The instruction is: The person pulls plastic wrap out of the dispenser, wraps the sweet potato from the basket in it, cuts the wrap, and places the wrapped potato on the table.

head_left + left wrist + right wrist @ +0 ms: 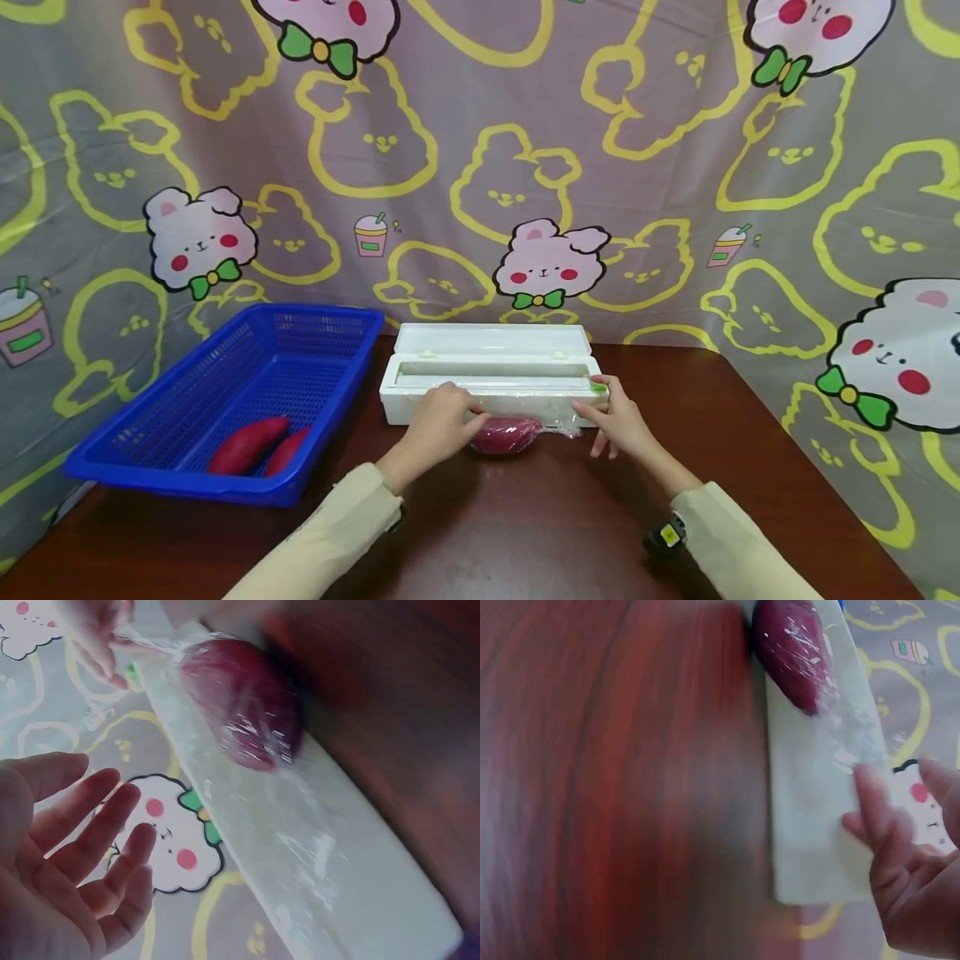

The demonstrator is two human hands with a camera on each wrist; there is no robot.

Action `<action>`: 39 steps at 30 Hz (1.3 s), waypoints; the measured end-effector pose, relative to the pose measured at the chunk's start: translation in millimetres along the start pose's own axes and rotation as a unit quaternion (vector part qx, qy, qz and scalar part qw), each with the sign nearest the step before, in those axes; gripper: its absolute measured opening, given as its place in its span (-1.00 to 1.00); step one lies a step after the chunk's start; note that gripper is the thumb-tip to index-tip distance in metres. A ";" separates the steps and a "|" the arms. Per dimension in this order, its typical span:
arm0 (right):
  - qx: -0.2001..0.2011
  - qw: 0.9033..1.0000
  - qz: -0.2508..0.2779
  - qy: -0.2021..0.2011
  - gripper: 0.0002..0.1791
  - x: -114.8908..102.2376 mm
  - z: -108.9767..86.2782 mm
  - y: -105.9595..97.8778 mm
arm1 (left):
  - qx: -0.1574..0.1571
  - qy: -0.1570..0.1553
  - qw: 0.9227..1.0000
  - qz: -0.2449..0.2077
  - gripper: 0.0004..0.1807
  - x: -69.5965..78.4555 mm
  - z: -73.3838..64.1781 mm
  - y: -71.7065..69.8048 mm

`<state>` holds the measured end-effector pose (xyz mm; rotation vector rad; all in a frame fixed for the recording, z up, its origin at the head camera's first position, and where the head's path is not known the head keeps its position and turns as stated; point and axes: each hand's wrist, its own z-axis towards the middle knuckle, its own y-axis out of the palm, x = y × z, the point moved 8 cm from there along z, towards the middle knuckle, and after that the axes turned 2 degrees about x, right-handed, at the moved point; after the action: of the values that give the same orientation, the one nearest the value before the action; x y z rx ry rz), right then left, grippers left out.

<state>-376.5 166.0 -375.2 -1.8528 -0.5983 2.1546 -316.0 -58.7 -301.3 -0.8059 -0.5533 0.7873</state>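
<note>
A red sweet potato [504,436] wrapped in clear cling film lies against the front of a white film dispenser box [491,408]. Loose film trails from its right end. My left hand [444,423] is at the sweet potato's left end, and the left wrist view shows that hand [82,855] with fingers relaxed and apart, palm bare. At the box's right end is my right hand [618,421], thumb and fingers spread close to the trailing film. The right wrist view shows its fingers [874,802] loosely bent and slightly blurred, beside the wrapped sweet potato [795,652].
A blue plastic basket [322,329] stands at the left with two bare sweet potatoes [250,446] inside. The dispenser's lid [491,339] is raised, showing the film roll [495,382]. A patterned curtain [450,167] hangs behind the dark wooden table [525,533].
</note>
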 end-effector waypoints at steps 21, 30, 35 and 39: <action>0.172 0.971 0.157 0.043 -0.40 13.9 8.3 -0.1 | -0.074 -0.052 0.984 -0.154 -0.81 27.6 52.2 39.4; 0.166 0.968 0.184 0.045 -0.39 14.3 6.6 -0.9 | -0.070 -0.070 0.978 -0.182 -0.81 28.2 63.1 52.5; 0.141 0.966 0.208 0.053 -0.38 19.0 11.0 0.6 | -0.071 -0.093 0.970 -0.211 -0.81 25.5 70.4 65.0; 0.087 0.964 0.243 0.062 -0.36 25.0 15.9 4.1 | -0.076 -0.109 0.964 -0.231 -0.80 23.6 74.8 74.8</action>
<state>-395.9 170.9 -397.3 -2.1804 0.0875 2.2509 -384.0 24.6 -314.4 -0.6954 -0.9682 0.4046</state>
